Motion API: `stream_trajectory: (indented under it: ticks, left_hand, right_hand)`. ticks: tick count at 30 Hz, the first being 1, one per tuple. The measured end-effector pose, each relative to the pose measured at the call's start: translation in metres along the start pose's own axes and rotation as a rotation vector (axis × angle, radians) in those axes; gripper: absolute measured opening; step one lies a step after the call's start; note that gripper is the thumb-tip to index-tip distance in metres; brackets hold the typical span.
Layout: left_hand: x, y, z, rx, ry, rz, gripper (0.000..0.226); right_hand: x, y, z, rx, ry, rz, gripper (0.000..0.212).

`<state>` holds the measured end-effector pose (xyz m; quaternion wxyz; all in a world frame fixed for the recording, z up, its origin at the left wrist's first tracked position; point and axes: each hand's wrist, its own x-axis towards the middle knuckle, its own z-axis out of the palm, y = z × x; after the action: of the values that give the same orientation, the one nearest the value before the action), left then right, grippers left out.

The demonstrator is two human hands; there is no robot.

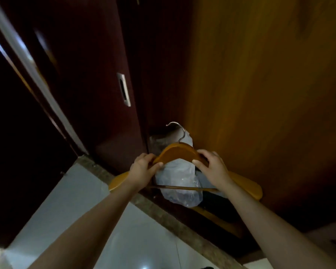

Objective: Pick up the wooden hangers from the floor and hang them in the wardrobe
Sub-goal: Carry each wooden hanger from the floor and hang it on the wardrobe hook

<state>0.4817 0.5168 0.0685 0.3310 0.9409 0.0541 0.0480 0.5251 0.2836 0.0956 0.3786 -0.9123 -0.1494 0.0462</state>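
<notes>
Wooden hanger point(177, 153) held in the air at the open wardrobe point(159, 84), its metal hook point(177, 129) pointing up and away from us. We grip it with both hands, one on either side of the middle. Our left hand point(143, 168) curls round the left arm of the hanger, thumb beneath and fingers over the top edge. Our right hand point(213, 167) pinches the right arm, thumb on the front face and fingers hooked over the top. The hanger's ends stick out past both wrists, and its thin crossbar point(182, 188) runs between our forearms. Just beyond it, low in the wardrobe, sits a crumpled clear plastic bag point(179, 183). To the left stands a dark sliding door point(85, 74) with a recessed metal handle point(123, 89); to the right, a lighter brown wood panel point(260, 84). Below, a stone sill point(163, 212) borders pale glossy floor tiles point(66, 210).
</notes>
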Motion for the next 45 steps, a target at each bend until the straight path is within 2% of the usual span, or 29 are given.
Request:
stream_trajectory:
  ticks: [4, 9, 18, 20, 23, 27, 35, 38, 45]
  left_hand:
    - [0.064, 0.025, -0.018, 0.011, -0.02, 0.133, 0.023]
    - [0.135, 0.088, -0.04, -0.037, 0.009, 0.286, 0.026]
    - [0.227, 0.206, -0.076, -0.129, 0.129, 0.425, 0.032]
    - [0.242, 0.231, -0.082, -0.092, 0.213, 0.445, 0.034]
    - [0.259, 0.271, -0.092, -0.017, 0.382, 0.435, 0.034]
    - [0.279, 0.326, -0.111, -0.002, 0.522, 0.444, 0.036]
    - [0.334, 0.405, -0.136, 0.184, 0.796, 0.346, 0.047]
    - [0.362, 0.418, -0.133, 0.196, 0.816, 0.309, 0.05]
    - [0.412, 0.433, -0.132, 0.124, 0.738, 0.27, 0.052]
  right_hand:
    - [0.03, -0.004, -0.024, -0.012, 0.119, 0.095, 0.045]
    - [0.071, -0.009, -0.08, 0.041, 0.266, 0.132, 0.048]
    - [0.135, -0.022, -0.206, 0.134, 0.421, -0.03, 0.059]
    - [0.147, -0.028, -0.234, 0.143, 0.46, -0.069, 0.053]
    - [0.162, -0.038, -0.271, 0.185, 0.516, -0.138, 0.045]
    - [0.183, -0.051, -0.318, 0.189, 0.604, -0.202, 0.05]
    - [0.235, -0.074, -0.397, 0.119, 0.735, -0.288, 0.053]
    - [0.261, -0.08, -0.414, 0.116, 0.749, -0.294, 0.05]
    - [0.31, -0.092, -0.438, 0.098, 0.742, -0.265, 0.048]
